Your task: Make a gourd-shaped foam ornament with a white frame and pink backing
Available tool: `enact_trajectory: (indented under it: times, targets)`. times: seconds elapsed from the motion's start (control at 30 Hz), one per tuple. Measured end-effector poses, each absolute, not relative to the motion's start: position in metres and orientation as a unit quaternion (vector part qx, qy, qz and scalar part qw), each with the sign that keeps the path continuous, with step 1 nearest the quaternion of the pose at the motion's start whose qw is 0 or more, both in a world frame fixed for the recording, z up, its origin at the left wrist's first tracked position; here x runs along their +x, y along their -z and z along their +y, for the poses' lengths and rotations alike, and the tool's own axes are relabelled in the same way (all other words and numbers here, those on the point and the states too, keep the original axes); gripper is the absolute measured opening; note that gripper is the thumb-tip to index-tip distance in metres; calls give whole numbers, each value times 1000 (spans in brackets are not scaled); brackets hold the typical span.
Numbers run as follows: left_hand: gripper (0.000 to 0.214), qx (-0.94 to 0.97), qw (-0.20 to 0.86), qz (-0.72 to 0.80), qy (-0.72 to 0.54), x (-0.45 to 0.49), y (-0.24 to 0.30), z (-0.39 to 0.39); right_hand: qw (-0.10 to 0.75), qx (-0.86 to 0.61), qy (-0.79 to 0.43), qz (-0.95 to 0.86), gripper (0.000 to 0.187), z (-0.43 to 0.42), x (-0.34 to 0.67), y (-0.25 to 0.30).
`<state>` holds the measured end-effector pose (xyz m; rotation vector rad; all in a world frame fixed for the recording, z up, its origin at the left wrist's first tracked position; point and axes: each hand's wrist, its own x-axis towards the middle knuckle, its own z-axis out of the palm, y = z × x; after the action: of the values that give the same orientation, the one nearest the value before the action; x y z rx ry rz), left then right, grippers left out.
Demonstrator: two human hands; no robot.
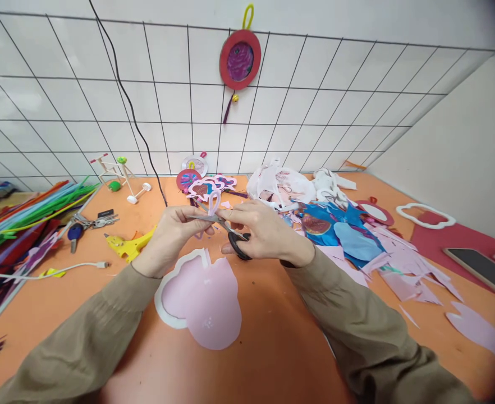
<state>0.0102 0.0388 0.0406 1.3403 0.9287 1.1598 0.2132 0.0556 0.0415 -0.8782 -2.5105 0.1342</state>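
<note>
My right hand (261, 229) grips black-handled scissors (239, 246), their blades pointing left toward my other hand. Between the fingers of my left hand (175, 233) is a looped pale pink pipe cleaner (214, 201), and the blades cross it near the fingertips. Whether the blades are cutting it cannot be made out. Below the hands, a pink flower-shaped paper piece (216, 306) lies on the table, overlapping a white-rimmed cut-out frame (162, 306). Close to my left wrist is a yellow glue gun (125, 247), partly hidden by that hand.
Pink paper scraps (411, 264), blue printed fabric (340, 230) and a plastic bag (279, 185) spread over the right and back. A phone (483, 269) lies at far right. Colourful pipe cleaners (32, 216), keys (98, 220) and a white cable (62, 266) occupy the left. A round red ornament (223, 59) hangs on the tiled wall.
</note>
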Motion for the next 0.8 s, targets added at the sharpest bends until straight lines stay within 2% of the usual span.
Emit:
enact_trajectory:
  times: [0.23,0.53,0.67,0.8]
  targets:
    - [7,562,551,394,-475,6,-40,41,269,-290,-98,-914,42,57,214,-42]
    - [9,547,584,370,-471,4,-42,40,307,-302,-168,-887,50,57,211,-38]
    - [8,549,578,365,-482,4,-41,41,294,-303,-176,-889,46,55,211,-41]
    - [5,558,563,364,-489,6,-41,43,277,-325,-159,-890,54,53,212,-42]
